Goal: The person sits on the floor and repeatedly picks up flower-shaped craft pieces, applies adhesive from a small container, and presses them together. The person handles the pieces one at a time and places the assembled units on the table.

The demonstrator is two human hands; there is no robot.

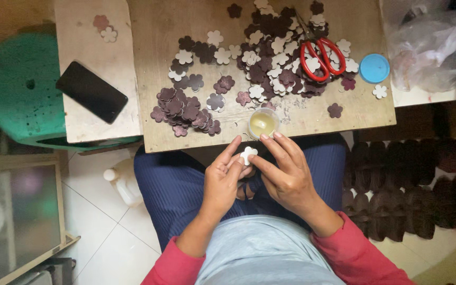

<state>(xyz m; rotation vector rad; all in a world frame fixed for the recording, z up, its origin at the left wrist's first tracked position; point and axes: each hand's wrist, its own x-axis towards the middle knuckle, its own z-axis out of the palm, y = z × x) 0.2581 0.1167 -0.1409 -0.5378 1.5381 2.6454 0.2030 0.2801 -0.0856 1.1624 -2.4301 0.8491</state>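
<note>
1. My left hand (pixel 221 182) and right hand (pixel 286 177) pinch a white flower cutout (pixel 247 154) over my lap.
2. It hovers just off the wooden board's (pixel 186 138) near edge, beside the glue cup (pixel 263 123).
3. Flower piles (pixel 186 110) crowd the board.

desk (pixel 186 26): bare wood, matt, worn and scratched
flower cut-outs (pixel 270 58): thin flat sheet, foam or felt by the look, matt, maroon and cream
white flower piece (pixel 247 154): same matt sheet, pinched between both hands
scissors (pixel 320 55): glossy red plastic handles, dull metal blades
small cup (pixel 263 123): clear plastic, shiny yellowish liquid inside
round lid (pixel 374 68): smooth blue plastic
phone (pixel 91 91): glossy black glass
bag (pixel 434 45): thin crinkled clear plastic, far right
floor (pixel 101 232): smooth pale tiles
trousers (pixel 170 179): ribbed blue cloth
</note>
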